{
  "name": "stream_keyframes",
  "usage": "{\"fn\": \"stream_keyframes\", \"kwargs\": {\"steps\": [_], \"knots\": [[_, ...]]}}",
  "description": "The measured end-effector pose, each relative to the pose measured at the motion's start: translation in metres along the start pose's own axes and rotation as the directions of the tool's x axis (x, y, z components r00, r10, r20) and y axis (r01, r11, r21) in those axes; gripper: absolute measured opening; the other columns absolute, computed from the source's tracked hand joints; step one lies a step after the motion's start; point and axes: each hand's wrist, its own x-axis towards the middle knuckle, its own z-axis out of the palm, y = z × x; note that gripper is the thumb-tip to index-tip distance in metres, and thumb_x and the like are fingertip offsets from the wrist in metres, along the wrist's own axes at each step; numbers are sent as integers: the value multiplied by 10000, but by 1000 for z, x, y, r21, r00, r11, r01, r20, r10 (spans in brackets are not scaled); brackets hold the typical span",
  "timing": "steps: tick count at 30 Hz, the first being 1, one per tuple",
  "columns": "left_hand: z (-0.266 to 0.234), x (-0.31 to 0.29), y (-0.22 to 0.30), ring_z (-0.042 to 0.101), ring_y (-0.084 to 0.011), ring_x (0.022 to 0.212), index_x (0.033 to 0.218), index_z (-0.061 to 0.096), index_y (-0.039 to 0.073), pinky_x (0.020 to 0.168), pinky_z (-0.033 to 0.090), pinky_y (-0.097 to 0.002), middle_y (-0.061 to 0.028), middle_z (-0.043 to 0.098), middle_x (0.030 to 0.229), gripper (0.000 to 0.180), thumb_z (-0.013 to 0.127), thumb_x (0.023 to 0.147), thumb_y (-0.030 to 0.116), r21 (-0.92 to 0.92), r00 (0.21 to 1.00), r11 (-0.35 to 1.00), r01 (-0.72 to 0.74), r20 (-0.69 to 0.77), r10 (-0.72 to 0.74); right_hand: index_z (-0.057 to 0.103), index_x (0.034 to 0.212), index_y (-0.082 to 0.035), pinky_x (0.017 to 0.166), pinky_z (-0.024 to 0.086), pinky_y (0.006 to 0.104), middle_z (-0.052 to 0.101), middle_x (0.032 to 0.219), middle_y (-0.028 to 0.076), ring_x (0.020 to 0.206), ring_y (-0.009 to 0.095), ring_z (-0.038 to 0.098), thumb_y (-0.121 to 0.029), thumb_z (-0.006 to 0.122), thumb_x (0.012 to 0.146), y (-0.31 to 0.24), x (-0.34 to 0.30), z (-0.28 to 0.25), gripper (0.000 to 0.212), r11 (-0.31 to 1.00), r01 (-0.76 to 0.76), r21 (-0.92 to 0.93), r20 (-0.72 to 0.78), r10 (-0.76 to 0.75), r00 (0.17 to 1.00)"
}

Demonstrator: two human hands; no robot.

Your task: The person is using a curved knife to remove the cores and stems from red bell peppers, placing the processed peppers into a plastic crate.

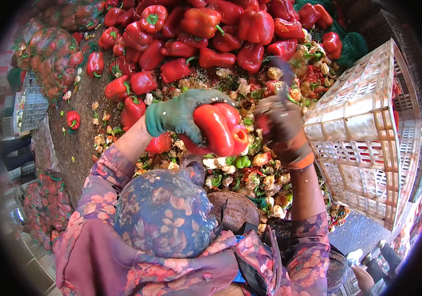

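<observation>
My left hand (191, 116), in a green glove, is closed around a large red bell pepper (216, 130) above the middle of the heap. The pepper's end nearer my right hand shows what looks like a round hollow. More red shows beneath the left fingers; I cannot tell whether it belongs to the same pepper. My right hand (281, 128), in a dirty dark glove with an orange cuff, is closed a little to the right of the pepper, apart from it. A dark, motion-blurred knife (285, 74) sticks up from the right fist; its handle is hidden.
Whole red peppers (211, 29) are piled at the far side. Pale cores and green stem scraps (270, 185) cover the ground below my hands. A white plastic crate (354, 133) leans at the right. Filled net sacks (51, 59) stand far left, another net sack (48, 209) nearer.
</observation>
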Motion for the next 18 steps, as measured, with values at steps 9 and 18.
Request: {"fn": "stream_keyframes", "kwargs": {"steps": [9,18], "knots": [[12,19,51,427,-360,1222,1190,555,131,1042,270,-587,-120,476,1245,640,778,603,253,898,663,254,-360,54,746,499,1252,-46,933,463,400,598,1180,125,1060,243,586,-254,566,898,11,-3,16,416,545,-273,792,238,136,962],[38,43,0,435,-212,1183,1327,349,85,1011,373,-370,-69,433,1289,831,801,637,186,-709,839,660,-248,-498,-219,490,1237,-1,779,521,308,618,1073,88,939,159,606,-29,714,731,8,34,8,554,917,60,395,140,-125,982]]}}
